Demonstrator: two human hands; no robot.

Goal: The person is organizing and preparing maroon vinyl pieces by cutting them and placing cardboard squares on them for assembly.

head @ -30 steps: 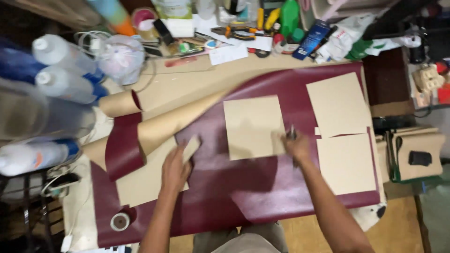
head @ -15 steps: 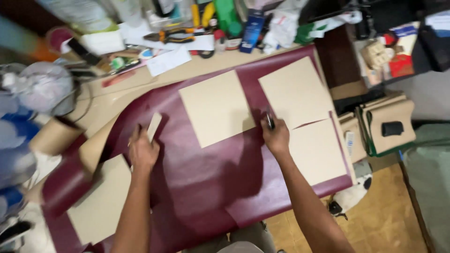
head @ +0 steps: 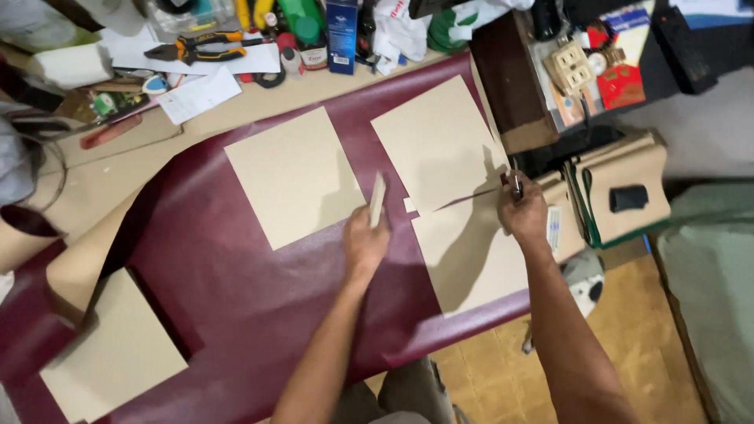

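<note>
- The left hand is over the maroon sheet, its fingers closed on a thin pale strip that stands up from the hand and tilts a little right.
- The strip sits in the gap between the middle card and the two cards to its right, its tip near the middle card's right edge.
- The right hand is at the sheet's right edge, fingers clenched around a small dark tool, seemingly a knife; its tip is too small to tell.
- That hand lies where the upper right card and the lower right card meet; a thin dark line runs from the tool leftwards between them.
- The maroon sheet covers most of the surface; its left end curls up, showing a tan underside.
- A fourth card lies on the sheet at the lower left, well apart from both hands.
- Along the far edge of the surface are pliers, papers, a green bottle and a blue box.
- To the right, beyond the surface, stands a dark stand, with a tan folder lower down.
</note>
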